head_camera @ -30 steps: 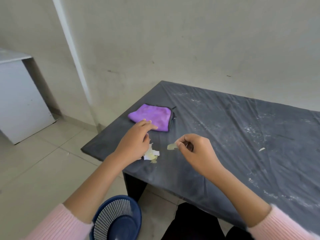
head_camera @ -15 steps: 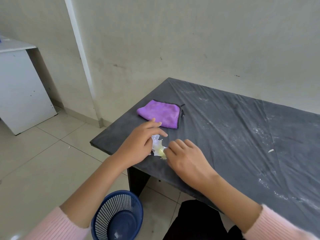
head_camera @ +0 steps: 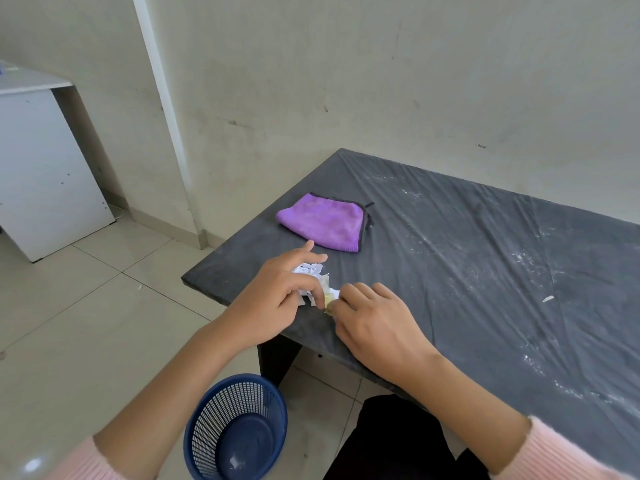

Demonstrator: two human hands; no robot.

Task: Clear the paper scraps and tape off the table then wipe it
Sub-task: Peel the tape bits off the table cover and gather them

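Observation:
A small heap of white paper scraps point(head_camera: 307, 270) with yellowish tape point(head_camera: 326, 295) lies near the front left corner of the dark grey table point(head_camera: 450, 258). My left hand point(head_camera: 277, 299) is over the heap, holding the scraps between thumb and fingers. My right hand point(head_camera: 375, 323) comes in from the right with curled fingers, their tips pinching the tape against the heap. A folded purple cloth point(head_camera: 325, 225) lies just behind the heap. One small white scrap point(head_camera: 548, 298) lies alone further right. White dust streaks cover the tabletop.
A blue mesh basket point(head_camera: 239, 427) stands on the tiled floor below the table's corner, with a scrap inside. A white cabinet point(head_camera: 45, 168) stands at the far left by the wall. The wall runs close behind the table.
My right hand carried its pinched piece of tape left and now holds it against the heap. My left hand has closed more over the scraps. The view shifted left.

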